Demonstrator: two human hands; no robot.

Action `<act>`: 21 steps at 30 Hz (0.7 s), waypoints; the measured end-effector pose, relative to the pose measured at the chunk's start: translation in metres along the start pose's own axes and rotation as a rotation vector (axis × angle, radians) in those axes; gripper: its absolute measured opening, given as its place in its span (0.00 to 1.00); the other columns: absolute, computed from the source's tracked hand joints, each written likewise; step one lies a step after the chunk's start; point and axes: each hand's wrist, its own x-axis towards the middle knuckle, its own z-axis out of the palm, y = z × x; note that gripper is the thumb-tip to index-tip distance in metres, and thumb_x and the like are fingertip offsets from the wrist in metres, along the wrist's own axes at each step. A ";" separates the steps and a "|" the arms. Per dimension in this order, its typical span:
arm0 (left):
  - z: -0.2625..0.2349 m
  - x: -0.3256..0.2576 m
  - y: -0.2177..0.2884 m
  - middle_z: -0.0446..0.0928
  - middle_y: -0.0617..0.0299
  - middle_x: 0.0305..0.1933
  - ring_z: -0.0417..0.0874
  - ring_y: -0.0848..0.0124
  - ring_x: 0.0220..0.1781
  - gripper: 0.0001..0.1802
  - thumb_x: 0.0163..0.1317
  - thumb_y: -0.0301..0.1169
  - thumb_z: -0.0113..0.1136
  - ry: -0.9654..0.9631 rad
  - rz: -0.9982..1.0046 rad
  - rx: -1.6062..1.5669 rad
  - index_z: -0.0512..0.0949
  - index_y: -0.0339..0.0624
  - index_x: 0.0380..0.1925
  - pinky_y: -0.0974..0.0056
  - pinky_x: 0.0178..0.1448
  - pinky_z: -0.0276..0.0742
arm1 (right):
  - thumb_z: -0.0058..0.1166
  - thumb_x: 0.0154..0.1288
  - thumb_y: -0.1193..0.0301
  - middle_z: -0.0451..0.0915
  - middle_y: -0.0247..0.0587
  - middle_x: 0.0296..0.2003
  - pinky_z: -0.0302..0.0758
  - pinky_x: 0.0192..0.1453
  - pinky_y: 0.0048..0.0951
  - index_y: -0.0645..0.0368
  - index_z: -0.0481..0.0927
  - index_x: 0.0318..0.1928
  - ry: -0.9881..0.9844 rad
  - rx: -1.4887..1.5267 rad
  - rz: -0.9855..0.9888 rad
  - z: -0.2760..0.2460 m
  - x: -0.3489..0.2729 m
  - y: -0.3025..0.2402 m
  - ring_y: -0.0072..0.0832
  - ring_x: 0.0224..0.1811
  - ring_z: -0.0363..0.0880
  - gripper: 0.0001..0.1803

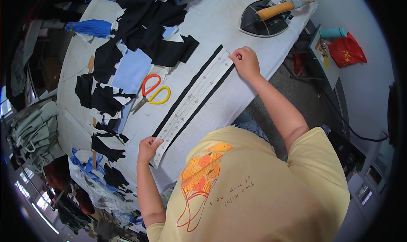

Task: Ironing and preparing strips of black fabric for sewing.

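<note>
A long whitish strip template (pixel 198 93) with small printed marks lies slantwise on a black fabric strip (pixel 224 76), whose dark edges show along both long sides. My left hand (pixel 148 149) pinches the template's near end, thumb on top. At the far end, my right hand (pixel 246 64) is closed, with thumb and forefinger gripping the template's corner; whether the black fabric is also caught between the fingers cannot be made out. Left of the strip rest scissors (pixel 149 92) with one red and one yellow handle, blades apart.
An iron (pixel 265 18) with a wooden handle stands at the table's far right. Black fabric scraps (pixel 146 34) and light-blue pieces (pixel 132 70) cover the left side, with a blue bundle (pixel 91 27) beyond. A side stand holds a red bag (pixel 347 51) and a teal bottle (pixel 333 33).
</note>
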 end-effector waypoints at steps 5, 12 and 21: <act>-0.002 0.004 -0.007 0.81 0.68 0.25 0.73 0.82 0.24 0.12 0.55 0.33 0.75 -0.019 -0.002 0.001 0.84 0.35 0.30 0.73 0.29 0.69 | 0.67 0.56 0.68 0.75 0.39 0.25 0.71 0.38 0.34 0.61 0.80 0.25 -0.005 -0.020 0.002 -0.002 0.001 -0.003 0.34 0.31 0.74 0.11; -0.002 0.005 -0.010 0.81 0.68 0.25 0.73 0.82 0.24 0.12 0.54 0.32 0.75 -0.023 -0.004 -0.023 0.84 0.35 0.29 0.72 0.30 0.70 | 0.67 0.56 0.68 0.75 0.39 0.25 0.71 0.37 0.35 0.61 0.80 0.25 -0.030 -0.024 0.004 -0.004 0.001 -0.004 0.34 0.30 0.74 0.11; -0.002 0.003 0.000 0.79 0.68 0.23 0.72 0.81 0.24 0.13 0.53 0.33 0.76 0.000 -0.005 0.073 0.83 0.35 0.28 0.71 0.29 0.70 | 0.66 0.59 0.67 0.77 0.40 0.31 0.73 0.46 0.39 0.57 0.79 0.28 -0.135 -0.087 0.040 -0.007 0.003 -0.011 0.41 0.40 0.74 0.10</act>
